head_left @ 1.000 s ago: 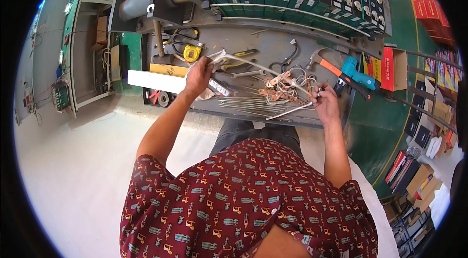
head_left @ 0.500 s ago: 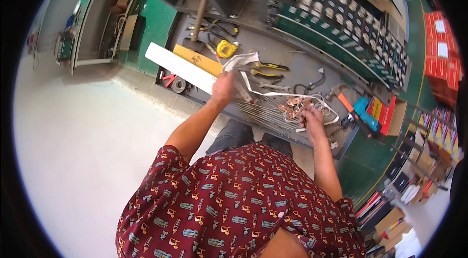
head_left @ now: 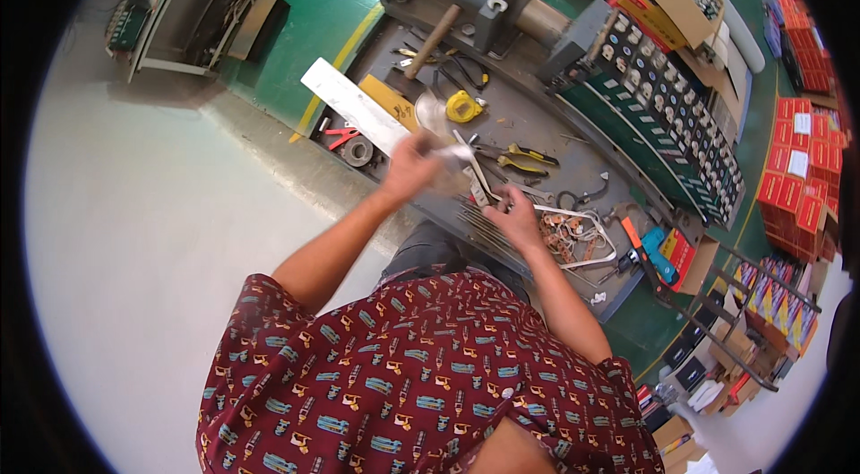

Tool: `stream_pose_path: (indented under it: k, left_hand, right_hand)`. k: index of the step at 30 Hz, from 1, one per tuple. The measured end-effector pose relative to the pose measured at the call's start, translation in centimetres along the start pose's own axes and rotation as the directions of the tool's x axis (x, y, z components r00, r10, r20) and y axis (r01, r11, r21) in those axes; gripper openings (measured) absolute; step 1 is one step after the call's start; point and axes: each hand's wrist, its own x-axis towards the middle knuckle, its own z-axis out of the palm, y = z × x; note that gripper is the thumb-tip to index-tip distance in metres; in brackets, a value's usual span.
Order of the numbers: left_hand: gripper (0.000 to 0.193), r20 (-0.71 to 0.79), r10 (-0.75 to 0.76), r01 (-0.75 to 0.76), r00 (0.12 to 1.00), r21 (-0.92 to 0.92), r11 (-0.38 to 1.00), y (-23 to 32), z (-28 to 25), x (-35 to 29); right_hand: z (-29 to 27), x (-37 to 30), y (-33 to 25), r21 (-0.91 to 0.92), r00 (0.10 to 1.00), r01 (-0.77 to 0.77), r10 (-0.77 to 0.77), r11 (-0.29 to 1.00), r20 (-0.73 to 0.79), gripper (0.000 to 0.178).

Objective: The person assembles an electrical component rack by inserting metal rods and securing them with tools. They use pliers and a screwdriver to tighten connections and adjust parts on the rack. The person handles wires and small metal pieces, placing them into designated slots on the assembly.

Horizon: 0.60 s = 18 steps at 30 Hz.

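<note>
My left hand, smeared by motion, is closed on the bunched end of a white strip above the near side of the metal workbench. Whitish see-through material blurs around its fingers. My right hand is closed, with its fingertips pinching the strip a short way to the right. Under and beside the hands lie several thin metal rods. Just right of my right hand, a pile of copper-coloured clips with wires lies inside a white band-like loop.
Beyond the hands lie a yellow tape measure, yellow-black pliers and a hammer. A long white bar juts over the left edge. To the right is a blue power tool; a rack of round parts stands behind.
My right hand has left the clips and moved left, close to my left hand. The left hand's bunched strip has come nearer. The view has shifted slightly.
</note>
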Motion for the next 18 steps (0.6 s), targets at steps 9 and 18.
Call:
stream_pose_path:
  k: [9,18]
  left_hand:
    - [0.017,0.059,0.108,-0.105,0.992,-0.055,0.993,-1.8,3.7,-4.2]
    - [0.037,-0.137,0.020,-0.025,0.990,-0.032,0.999,-1.6,4.3,-3.4]
  right_hand:
    - [-0.5,-0.1,0.7,-0.313,0.998,0.007,0.014,0.950,0.065,0.054]
    - [-5.3,0.2,9.2,-0.663,0.986,0.018,-0.122,0.749,-0.111,0.030]
